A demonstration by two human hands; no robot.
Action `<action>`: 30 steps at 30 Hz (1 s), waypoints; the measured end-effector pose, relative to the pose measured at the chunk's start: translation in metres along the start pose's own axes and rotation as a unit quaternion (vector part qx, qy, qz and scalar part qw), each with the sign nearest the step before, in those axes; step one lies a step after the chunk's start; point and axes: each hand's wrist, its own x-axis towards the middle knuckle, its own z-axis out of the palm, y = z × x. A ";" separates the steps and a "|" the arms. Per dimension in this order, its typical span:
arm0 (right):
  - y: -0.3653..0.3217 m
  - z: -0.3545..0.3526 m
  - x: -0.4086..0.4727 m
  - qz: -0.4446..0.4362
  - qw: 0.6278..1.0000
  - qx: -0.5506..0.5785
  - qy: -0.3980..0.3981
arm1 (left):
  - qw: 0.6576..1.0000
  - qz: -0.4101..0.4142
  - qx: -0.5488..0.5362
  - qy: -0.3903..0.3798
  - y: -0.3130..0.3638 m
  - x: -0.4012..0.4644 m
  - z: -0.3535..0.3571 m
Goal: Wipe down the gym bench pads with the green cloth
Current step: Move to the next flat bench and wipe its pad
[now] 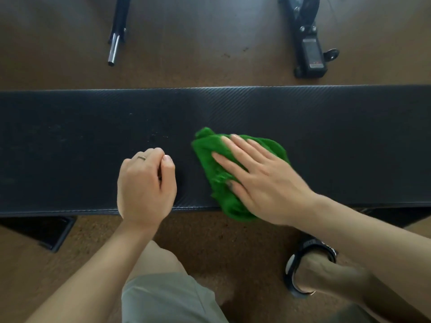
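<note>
The green cloth point(224, 169) lies bunched on the black bench pad point(326, 136), near the pad's middle and hanging a little over the pad's near edge. The right hand point(261, 180) presses flat on top of the cloth, fingers straight and spread, so it pushes the cloth rather than clutching it. The left hand point(145, 183) rests on the pad just left of the cloth, apart from it, fingers curled into a loose fist with nothing in it; a ring shows on one finger.

The wiping looks to be under way, not finished. Left of the cloth the pad carries faint dusty specks and dull smudges, so that stretch probably has yet to be wiped. Right of the cloth the pad looks more even and a little cleaner, though the light makes that hard to be sure of. The far edge of the pad beyond the cloth shows no clear sign either way. Only this one long pad is in view; whether there are other pads, and what state they are in, cannot be told from here

Beyond the pad, on the brown floor point(210, 38), lie a metal bar point(114, 48) and a black piece of gym gear point(310, 52)
</note>
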 end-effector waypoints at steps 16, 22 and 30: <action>-0.009 -0.005 0.036 0.060 0.996 0.070 -0.018 | 1.000 -0.002 0.028 -0.009 0.000 0.002 0.001; 0.005 -0.002 0.138 0.196 0.978 0.070 0.008 | 1.000 0.006 0.021 -0.005 -0.001 0.002 -0.001; -0.077 0.004 0.047 0.106 0.992 0.068 0.000 | 0.995 -0.083 0.050 0.021 -0.059 0.015 -0.053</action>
